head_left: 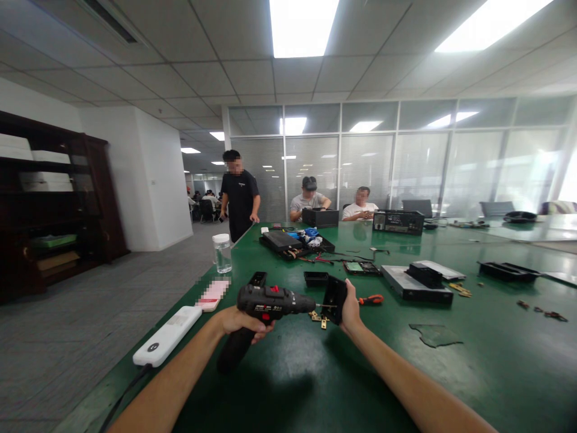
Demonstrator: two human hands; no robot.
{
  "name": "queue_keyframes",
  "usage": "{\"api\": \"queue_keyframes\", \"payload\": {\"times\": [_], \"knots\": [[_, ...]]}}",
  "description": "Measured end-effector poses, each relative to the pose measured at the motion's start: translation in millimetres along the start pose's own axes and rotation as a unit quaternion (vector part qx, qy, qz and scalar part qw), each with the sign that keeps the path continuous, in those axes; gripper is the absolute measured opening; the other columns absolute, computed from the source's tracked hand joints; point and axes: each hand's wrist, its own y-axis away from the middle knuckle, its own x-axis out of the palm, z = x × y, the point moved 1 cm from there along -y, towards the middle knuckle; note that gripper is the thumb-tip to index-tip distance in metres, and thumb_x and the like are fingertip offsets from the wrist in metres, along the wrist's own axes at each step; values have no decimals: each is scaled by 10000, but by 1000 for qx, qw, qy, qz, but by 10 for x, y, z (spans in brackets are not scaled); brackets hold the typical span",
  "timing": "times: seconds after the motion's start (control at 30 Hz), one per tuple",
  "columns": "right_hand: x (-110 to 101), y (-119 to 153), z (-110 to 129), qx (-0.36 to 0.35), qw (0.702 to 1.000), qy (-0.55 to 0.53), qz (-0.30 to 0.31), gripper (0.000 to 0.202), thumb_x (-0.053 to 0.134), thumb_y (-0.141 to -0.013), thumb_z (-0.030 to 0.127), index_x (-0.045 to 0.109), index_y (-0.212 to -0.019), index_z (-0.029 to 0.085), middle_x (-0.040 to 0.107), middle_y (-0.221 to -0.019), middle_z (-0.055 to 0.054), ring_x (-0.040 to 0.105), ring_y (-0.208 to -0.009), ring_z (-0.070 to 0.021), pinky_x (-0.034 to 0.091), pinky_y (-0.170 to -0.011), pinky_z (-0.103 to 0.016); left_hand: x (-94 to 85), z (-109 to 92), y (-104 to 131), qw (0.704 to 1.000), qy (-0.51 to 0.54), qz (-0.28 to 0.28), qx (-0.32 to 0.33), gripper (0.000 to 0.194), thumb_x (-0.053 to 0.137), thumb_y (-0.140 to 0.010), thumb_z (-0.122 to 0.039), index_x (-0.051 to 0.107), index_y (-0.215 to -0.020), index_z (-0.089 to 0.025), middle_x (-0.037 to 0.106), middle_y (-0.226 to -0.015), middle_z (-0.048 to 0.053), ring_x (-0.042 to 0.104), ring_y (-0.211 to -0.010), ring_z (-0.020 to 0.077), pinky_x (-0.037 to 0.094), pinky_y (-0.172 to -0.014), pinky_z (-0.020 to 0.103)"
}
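A black cordless drill [265, 302] with red accents is in my left hand [249, 323], whose fingers wrap its grip. Its chuck points right, and the thin bit reaches the face of a black plastic part [332, 299]. My right hand [350, 308] holds that part upright by its right side; most of those fingers are hidden behind it. Whether the bit sits in a screw is too small to tell. Small brass-coloured pieces [324, 323] lie on the table below the bit. Behind my right hand lies an orange-handled screwdriver [371, 299].
On the green table [288, 397] stand a water jar [222, 255], a white power strip [167, 335] and a phone [215, 294]. Further off are a drive-like metal box [415, 288], a black tray [509, 270] and a glass-like shard [435, 335]. Several people are beyond.
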Motion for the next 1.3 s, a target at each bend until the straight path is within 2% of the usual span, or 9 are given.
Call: {"api": "queue_keyframes", "payload": {"times": [0.67, 0.9, 1.17, 1.3], "knots": [[-6, -3, -11, 51, 998, -23, 12, 397, 500, -652, 573, 560, -702, 184, 541, -516, 20, 507, -455, -150, 424, -458, -273, 22, -22, 3, 1000, -6, -4, -3, 387, 684, -596, -267, 559, -921, -98, 494, -761, 37, 446, -589, 104, 374, -504, 229], [-14, -19, -32, 54, 998, -20, 6, 403, 509, -640, 584, 558, -705, 189, 540, -517, 22, 516, -457, -156, 421, -439, -276, 12, -14, 0, 1000, 2, 0, -2, 396, 690, -596, -275, 558, -926, -99, 494, -774, 41, 449, -591, 103, 376, -504, 227], [-22, -18, -36, 51, 998, -25, 31, 409, 504, -647, 585, 563, -708, 185, 535, -520, 19, 508, -451, -155, 413, -425, -275, 3, -8, -1, 1000, 2, 8, -1, 369, 673, -612, -254, 567, -933, -105, 490, -766, 37, 440, -601, 103, 375, -511, 220], [-19, -14, -28, 50, 998, -26, 19, 399, 509, -647, 579, 557, -697, 187, 533, -517, 22, 510, -461, -152, 420, -443, -272, -25, 19, -2, 1000, 2, 6, 1, 377, 676, -611, -246, 569, -938, -93, 486, -770, 40, 442, -601, 103, 376, -513, 224]]}}
